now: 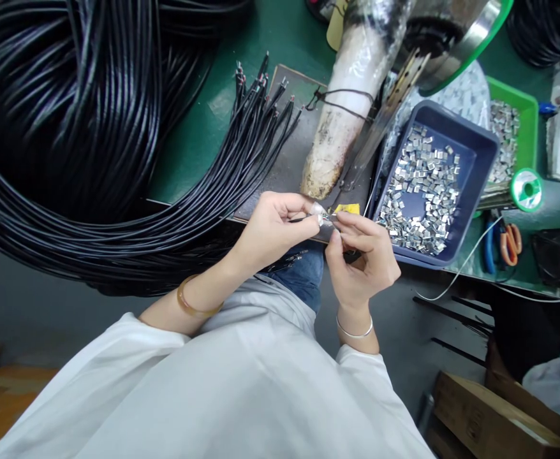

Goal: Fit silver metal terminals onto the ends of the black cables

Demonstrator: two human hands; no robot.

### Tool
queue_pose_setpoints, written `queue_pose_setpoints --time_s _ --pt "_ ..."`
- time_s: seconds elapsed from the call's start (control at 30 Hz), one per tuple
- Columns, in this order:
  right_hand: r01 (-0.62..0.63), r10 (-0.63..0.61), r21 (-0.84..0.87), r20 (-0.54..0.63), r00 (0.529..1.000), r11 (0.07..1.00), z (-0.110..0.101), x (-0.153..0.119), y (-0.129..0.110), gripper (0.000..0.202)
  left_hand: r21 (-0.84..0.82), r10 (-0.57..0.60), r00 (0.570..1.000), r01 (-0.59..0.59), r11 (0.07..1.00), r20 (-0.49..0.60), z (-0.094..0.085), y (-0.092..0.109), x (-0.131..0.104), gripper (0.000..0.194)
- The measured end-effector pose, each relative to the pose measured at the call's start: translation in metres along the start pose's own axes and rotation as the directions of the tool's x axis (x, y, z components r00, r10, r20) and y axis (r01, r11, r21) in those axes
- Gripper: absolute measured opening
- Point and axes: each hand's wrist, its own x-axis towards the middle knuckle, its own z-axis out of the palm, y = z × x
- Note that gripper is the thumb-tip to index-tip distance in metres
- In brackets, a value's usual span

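Observation:
Close together over the table's front edge, both my hands work at the end of one thin black cable (297,220). My left hand (275,223) pinches that cable near its tip; white wrapping covers its fingertips. Thumb and fingers of my right hand (363,252) are closed at the cable's tip on something small and thin that I cannot make out. Just behind the fingers lies a small yellow piece (349,208). To the right, a dark blue tray (475,175) holds many small metal connector shells (421,172).
A big bundle of black cables (203,210) fills the left, stripped ends pointing away. A whitish wrapped duct (335,121) hangs just beyond my hands. A green tray (529,127), a green-and-white spool (529,189) and orange-handled tool (510,245) lie right. Cardboard boxes (495,414) stand below.

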Motion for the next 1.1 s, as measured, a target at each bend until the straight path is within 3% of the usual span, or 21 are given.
queue_pose_setpoints --time_s 0.3,0.73,1.1 --pt "-0.079 0.078 0.036 0.027 0.997 0.996 -0.0031 0.001 -0.0017 0.017 -0.03 -0.022 1.0 0.022 0.999 0.011 -0.0002 0.0005 -0.0011 0.008" --pt "-0.068 0.068 0.055 -0.005 0.998 0.996 -0.0023 -0.0016 -0.0044 0.018 -0.019 -0.09 0.996 0.09 0.996 -0.01 0.0007 0.0027 -0.0039 0.007" --pt "-0.081 0.083 0.087 -0.016 0.996 0.993 -0.0022 -0.0007 -0.0051 0.018 -0.006 -0.056 0.998 0.056 0.998 0.003 0.0011 0.0034 -0.0047 0.009"
